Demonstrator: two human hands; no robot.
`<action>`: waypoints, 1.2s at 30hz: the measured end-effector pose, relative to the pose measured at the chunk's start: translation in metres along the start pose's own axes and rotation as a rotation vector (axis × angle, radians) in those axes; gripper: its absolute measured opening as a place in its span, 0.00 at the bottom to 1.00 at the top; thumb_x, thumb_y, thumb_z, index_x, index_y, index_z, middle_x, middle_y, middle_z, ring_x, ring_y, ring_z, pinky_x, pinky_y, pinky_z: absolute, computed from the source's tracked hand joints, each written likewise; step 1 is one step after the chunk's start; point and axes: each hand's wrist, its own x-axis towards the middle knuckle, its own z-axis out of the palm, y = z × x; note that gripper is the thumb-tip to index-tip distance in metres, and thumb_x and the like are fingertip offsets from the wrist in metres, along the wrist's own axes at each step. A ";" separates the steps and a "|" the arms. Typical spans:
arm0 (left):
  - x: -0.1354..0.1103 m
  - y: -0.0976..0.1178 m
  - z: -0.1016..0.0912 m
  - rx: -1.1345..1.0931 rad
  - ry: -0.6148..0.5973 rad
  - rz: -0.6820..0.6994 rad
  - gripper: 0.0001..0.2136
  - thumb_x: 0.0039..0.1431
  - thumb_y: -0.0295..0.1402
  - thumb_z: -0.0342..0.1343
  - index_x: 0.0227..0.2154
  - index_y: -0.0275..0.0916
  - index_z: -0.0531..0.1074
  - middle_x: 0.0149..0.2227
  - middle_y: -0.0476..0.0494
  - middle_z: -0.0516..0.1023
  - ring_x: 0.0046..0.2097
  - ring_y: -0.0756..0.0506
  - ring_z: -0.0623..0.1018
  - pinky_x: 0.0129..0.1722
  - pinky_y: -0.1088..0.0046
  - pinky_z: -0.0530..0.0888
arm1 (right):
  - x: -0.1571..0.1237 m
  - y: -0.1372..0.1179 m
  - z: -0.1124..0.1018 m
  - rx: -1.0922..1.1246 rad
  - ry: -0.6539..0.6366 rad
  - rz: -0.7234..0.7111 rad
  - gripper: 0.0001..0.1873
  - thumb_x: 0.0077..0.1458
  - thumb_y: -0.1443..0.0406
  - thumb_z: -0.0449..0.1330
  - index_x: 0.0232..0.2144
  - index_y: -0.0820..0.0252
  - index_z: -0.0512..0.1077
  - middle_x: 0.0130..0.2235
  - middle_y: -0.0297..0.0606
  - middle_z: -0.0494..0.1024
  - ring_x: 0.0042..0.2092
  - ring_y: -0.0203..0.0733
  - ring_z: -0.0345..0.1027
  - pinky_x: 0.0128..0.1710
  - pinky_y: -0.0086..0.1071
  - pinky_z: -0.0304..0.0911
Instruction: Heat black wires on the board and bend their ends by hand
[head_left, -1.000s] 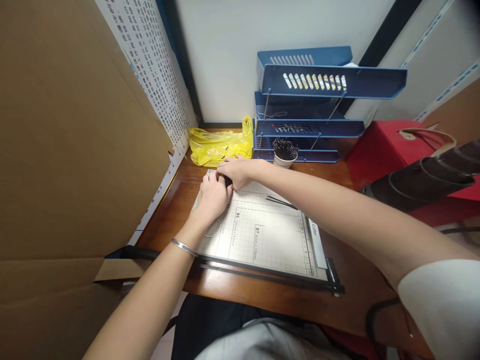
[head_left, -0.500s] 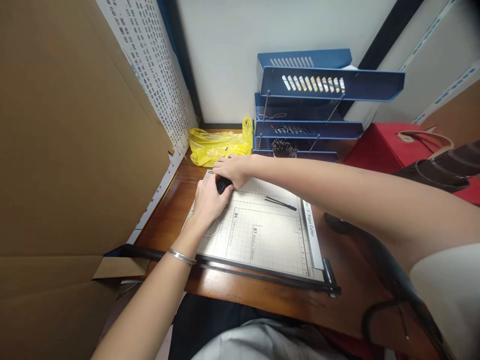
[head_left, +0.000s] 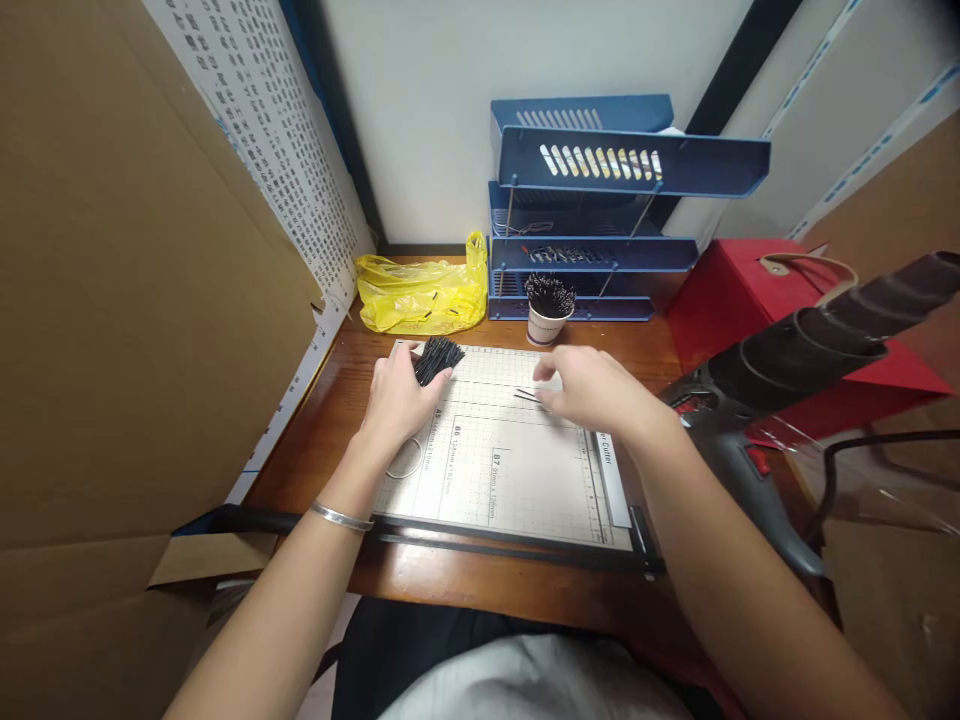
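1. By the left hand (head_left: 397, 395), a bundle of thin black sticks (head_left: 437, 360) is grasped near the far-left corner of the white gridded board (head_left: 536, 490).
2. Open grid is shown between the hands.
3. Loose black sticks (head_left: 527, 399) are partly covered by the right hand (head_left: 589, 388); gripping cannot be told.

From here I see the stick bundle (head_left: 438, 360) near the far left corner of the paper cutter (head_left: 534, 490), before the plastic bag (head_left: 424, 295).

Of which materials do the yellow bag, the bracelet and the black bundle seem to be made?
Yellow bag: thin glossy plastic, crinkled and translucent.
Bracelet: probably polished metal, silvery with highlights.
Black bundle: perhaps plastic or coated wire, by its slim, straight strands; finish unclear.
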 end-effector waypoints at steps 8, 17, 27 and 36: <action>-0.073 -0.003 -0.030 0.026 0.175 0.187 0.18 0.64 0.43 0.60 0.51 0.38 0.72 0.54 0.36 0.77 0.57 0.34 0.73 0.61 0.55 0.68 | -0.016 0.012 0.031 0.057 -0.008 0.084 0.11 0.56 0.68 0.59 0.41 0.61 0.79 0.47 0.47 0.82 0.50 0.54 0.73 0.50 0.45 0.56; -0.128 -0.023 -0.029 0.114 0.056 0.312 0.07 0.68 0.37 0.55 0.44 0.42 0.74 0.45 0.41 0.80 0.45 0.37 0.75 0.46 0.57 0.73 | -0.052 -0.009 0.037 0.089 -0.034 0.028 0.10 0.54 0.74 0.57 0.30 0.59 0.78 0.37 0.42 0.83 0.43 0.50 0.73 0.46 0.41 0.53; -0.125 -0.028 -0.030 0.111 0.080 0.342 0.07 0.71 0.34 0.51 0.37 0.43 0.71 0.40 0.42 0.79 0.44 0.39 0.76 0.45 0.61 0.74 | -0.072 -0.020 0.048 0.175 -0.007 0.000 0.09 0.57 0.74 0.59 0.34 0.59 0.79 0.40 0.40 0.83 0.46 0.50 0.73 0.49 0.42 0.56; -0.080 -0.020 -0.047 0.246 0.411 0.280 0.11 0.72 0.38 0.51 0.37 0.39 0.74 0.42 0.35 0.81 0.45 0.36 0.77 0.48 0.55 0.74 | -0.113 0.002 0.042 0.354 0.324 0.006 0.05 0.62 0.65 0.62 0.40 0.56 0.76 0.42 0.39 0.82 0.45 0.48 0.74 0.47 0.42 0.63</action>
